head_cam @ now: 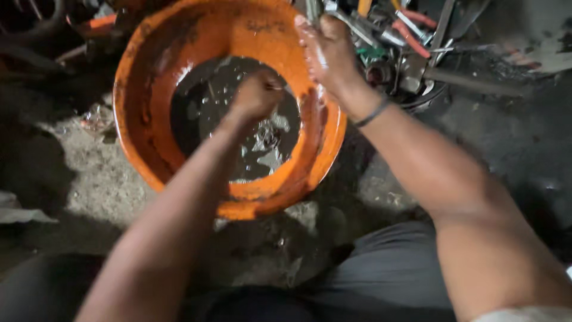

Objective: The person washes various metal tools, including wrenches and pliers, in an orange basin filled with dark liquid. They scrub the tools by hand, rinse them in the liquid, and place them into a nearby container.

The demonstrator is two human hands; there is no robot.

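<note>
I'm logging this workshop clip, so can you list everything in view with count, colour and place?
basin: one, orange and grimy, centre on the ground
liquid: dark pool with pale floating bits, inside the basin
tools: a heap, count unclear, metal with some red handles, upper right
ground: grey, dirty, all around
wristband: one, dark, on the right wrist
left hand: closed, in the basin over the liquid; what it grips is unclear
right hand: wet, at the basin's far right rim
</note>
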